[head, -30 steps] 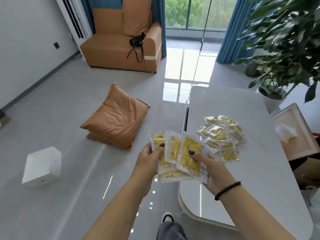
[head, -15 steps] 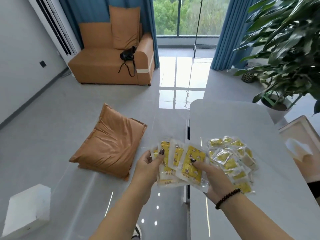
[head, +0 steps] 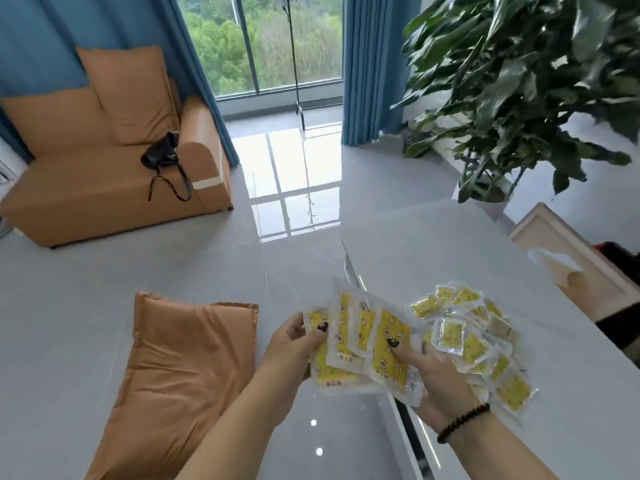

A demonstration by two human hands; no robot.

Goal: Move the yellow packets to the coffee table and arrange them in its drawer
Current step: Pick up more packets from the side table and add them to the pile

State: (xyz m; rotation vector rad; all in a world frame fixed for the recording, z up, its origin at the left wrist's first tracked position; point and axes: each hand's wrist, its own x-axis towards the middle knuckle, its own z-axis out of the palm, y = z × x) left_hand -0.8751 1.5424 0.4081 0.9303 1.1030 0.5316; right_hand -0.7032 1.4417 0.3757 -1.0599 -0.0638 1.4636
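Note:
Both my hands hold a fanned stack of yellow packets [head: 349, 344] in clear wrappers over the left edge of the pale grey coffee table [head: 450, 244]. My left hand [head: 291, 348] grips the stack's left side, thumb on top. My right hand [head: 426, 375] grips its right side, thumb pressed on the front packet. A loose pile of smaller yellow packets [head: 467, 337] lies on the tabletop just right of my hands. No drawer front shows; only a dark gap along the table's edge [head: 412, 431] is visible.
An orange cushion [head: 183, 372] lies on the glossy floor to the left. An orange sofa [head: 104, 174] with a black bag [head: 161, 157] stands at the back left. A large potted plant [head: 526, 81] rises at the right, and a shallow wooden box [head: 568, 258] sits beside the table.
The view has swung and moved closer to the table, so the pile now lies right beside my hands. My hands keep the same hold on the fanned stack.

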